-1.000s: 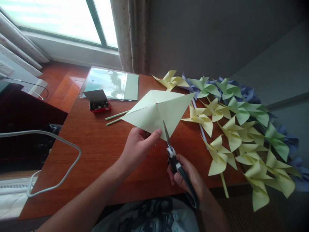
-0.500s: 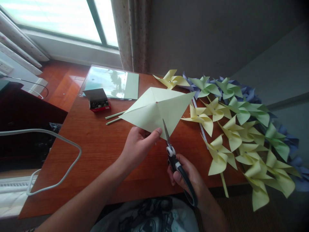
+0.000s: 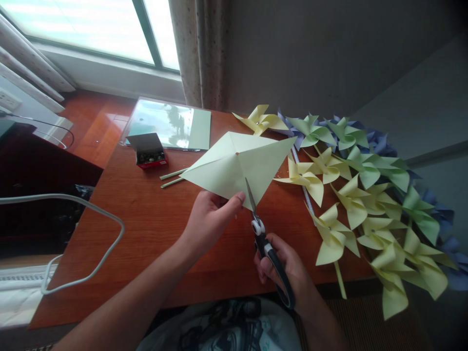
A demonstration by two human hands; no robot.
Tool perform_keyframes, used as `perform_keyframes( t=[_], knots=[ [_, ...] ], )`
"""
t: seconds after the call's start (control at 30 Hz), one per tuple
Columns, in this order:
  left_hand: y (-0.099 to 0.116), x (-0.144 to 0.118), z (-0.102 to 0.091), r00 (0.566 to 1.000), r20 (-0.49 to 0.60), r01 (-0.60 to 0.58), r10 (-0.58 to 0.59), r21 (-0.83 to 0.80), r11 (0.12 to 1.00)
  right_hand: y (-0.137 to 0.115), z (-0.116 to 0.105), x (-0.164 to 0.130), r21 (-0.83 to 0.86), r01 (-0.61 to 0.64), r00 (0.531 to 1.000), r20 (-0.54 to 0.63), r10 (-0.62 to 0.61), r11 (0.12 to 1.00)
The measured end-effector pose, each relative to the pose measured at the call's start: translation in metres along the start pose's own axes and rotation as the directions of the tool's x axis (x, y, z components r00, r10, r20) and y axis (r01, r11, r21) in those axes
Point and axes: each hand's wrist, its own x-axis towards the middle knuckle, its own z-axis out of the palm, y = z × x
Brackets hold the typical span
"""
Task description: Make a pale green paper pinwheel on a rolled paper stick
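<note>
A pale, greyish-white shirt (image 3: 219, 326) covers the torso at the near edge. Its front carries a large print (image 3: 234, 339) of dark, blotchy, curving shapes in black and grey, too blurred to make out as a picture. To the right of it sit small blue-green marks (image 3: 266, 336), perhaps lettering, too small to read. The left forearm (image 3: 146, 282) and right forearm (image 3: 320, 312) are bare and slender, narrowing at the wrists. The left hand (image 3: 215, 212) and right hand (image 3: 283, 265) are bare too.
</note>
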Motion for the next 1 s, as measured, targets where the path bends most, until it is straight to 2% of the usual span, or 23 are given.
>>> perform_keyframes(
  t=[0.83,1.0],
  knots=[
    [-0.0007,0.0005,-0.0015,1.0,-0.003,0.01,-0.01,0.018,1.0,0.0002,0.0008,-0.0007,0.014,-0.039,0.997,-0.066,0.039,0.999],
    [-0.0049,0.003,-0.0055,0.999,-0.037,0.016,-0.02,-0.101,0.995,0.0017,0.0019,-0.0012,0.018,-0.052,0.996,-0.065,0.053,0.998]
  ],
)
